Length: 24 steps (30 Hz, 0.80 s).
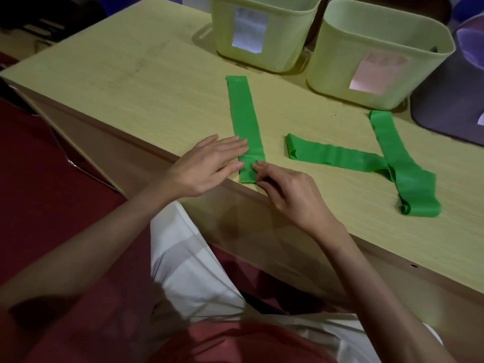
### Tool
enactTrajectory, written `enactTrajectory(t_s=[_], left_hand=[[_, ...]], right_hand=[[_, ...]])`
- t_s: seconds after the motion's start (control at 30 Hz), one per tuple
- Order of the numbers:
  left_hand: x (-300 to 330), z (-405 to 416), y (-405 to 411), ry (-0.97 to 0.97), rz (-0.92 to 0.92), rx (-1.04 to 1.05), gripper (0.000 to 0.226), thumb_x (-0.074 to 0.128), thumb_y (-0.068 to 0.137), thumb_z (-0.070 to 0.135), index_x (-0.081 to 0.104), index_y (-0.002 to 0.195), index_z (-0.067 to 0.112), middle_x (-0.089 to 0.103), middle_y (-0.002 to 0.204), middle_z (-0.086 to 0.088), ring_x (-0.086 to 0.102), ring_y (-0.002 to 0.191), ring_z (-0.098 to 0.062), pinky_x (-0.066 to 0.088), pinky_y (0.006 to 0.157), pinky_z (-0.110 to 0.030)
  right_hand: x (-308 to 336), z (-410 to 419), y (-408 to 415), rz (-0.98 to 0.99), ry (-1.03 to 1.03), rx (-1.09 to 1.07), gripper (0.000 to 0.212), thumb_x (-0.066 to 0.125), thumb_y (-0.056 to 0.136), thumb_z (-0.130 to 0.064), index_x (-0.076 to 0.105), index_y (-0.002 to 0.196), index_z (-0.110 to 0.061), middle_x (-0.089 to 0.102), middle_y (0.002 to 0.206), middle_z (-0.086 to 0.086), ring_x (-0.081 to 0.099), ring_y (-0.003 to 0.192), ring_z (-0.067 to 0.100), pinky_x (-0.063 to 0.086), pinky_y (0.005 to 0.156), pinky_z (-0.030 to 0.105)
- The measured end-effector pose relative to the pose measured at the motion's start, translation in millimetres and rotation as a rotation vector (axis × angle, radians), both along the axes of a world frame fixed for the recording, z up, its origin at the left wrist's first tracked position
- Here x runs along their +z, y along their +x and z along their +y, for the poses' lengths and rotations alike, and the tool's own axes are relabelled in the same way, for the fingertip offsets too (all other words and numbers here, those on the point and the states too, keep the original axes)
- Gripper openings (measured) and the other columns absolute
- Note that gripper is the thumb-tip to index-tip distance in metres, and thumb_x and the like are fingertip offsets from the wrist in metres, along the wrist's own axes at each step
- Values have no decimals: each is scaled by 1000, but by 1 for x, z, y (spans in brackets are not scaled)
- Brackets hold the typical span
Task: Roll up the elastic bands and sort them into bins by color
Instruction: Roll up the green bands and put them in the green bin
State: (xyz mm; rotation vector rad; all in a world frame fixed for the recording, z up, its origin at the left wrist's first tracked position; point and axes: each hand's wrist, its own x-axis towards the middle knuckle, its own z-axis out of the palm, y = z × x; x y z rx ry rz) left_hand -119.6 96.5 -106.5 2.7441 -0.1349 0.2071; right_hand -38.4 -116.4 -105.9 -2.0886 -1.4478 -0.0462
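Up top, two pale green bins [264,35], contents seemingly hidden, left hand [209,163] flat, right hand [285,189] pinching green band [245,121]

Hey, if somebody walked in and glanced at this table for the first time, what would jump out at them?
Probably the bright green elastic bands on the pale wooden table: one straight band laid flat near the front edge, with the left hand resting on it and the right hand fingering its near end. To the right, two more green bands lie crossed. Behind them stand two pale green bins with label windows.
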Motion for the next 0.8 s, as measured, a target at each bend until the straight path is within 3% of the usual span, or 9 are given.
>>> enactTrajectory(t_s=[0.07,0.17,0.27,0.57,0.67,0.8], left_hand=[[-3,-7,-3,-36,-117,-2,49,41,97,38,52,136,11,48,143,-4,37,137,-16,26,114,-41],[-8,-23,-13,-60,-385,10,30,60,89,25,69,108,2,68,110,-10,60,106,-25,45,92,-43],[-12,-35,-23,-68,-468,17,24,72,84,26,71,91,3,69,90,-6,61,85,-23,48,77,-37],[-18,-41,-22,-132,-435,50,11,69,86,13,70,89,2,64,86,-8,57,79,-27,48,70,-40],[-18,-43,-24,-179,-442,99,9,68,86,10,72,88,2,64,83,-8,57,77,-25,48,69,-40],[-17,-51,-25,-87,-445,160,7,66,88,8,71,90,4,64,84,-6,55,78,-23,48,70,-38]], right_hand=[[0,-1,3,86,27,6,7,61,93,-10,63,99,-8,67,123,5,61,118,17,55,88,43],[0,-2,4,159,45,16,8,61,92,-8,66,98,-6,67,121,7,58,121,17,50,98,39],[-1,-1,5,161,57,8,9,62,92,-7,68,98,-5,68,119,7,59,119,18,48,101,38],[-2,2,0,156,97,-39,6,62,91,-5,67,93,-5,70,111,7,61,113,15,49,97,36],[-8,5,-5,143,98,-124,7,62,90,-5,68,93,-6,67,110,6,59,108,17,47,94,41],[-11,10,-11,179,143,-227,5,64,88,-5,68,88,-7,64,105,5,59,101,19,48,90,45]])
